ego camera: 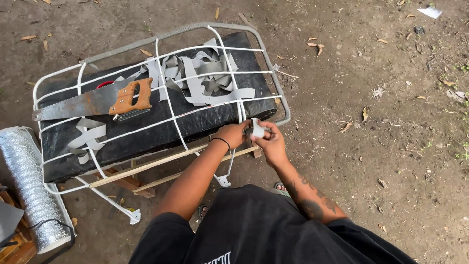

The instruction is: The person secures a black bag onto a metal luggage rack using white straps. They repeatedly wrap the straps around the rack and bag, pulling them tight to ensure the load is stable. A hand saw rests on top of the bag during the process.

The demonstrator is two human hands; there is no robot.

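Bare dirt ground, dry leaves scattered. White wire frame (161, 83) over black padded block (146, 132). Both arms extended to frame's near right corner. Left hand (230, 134) closed, pinching white frame wire. Right hand (270, 142) closed, fingers gripping short grey strap piece (257, 128), flat, pale, bent at frame corner. Grey strap pile (200, 76) atop block, beyond hands. Handsaw (97, 101) lying on frame, left of pile.

a hand saw (95, 101) is laid on the left of a padded block (161, 127), with tangled straps (202, 78) to its right. a wire frame (264, 54) is set over the block. a foil roll (29, 186) is laid left of it.
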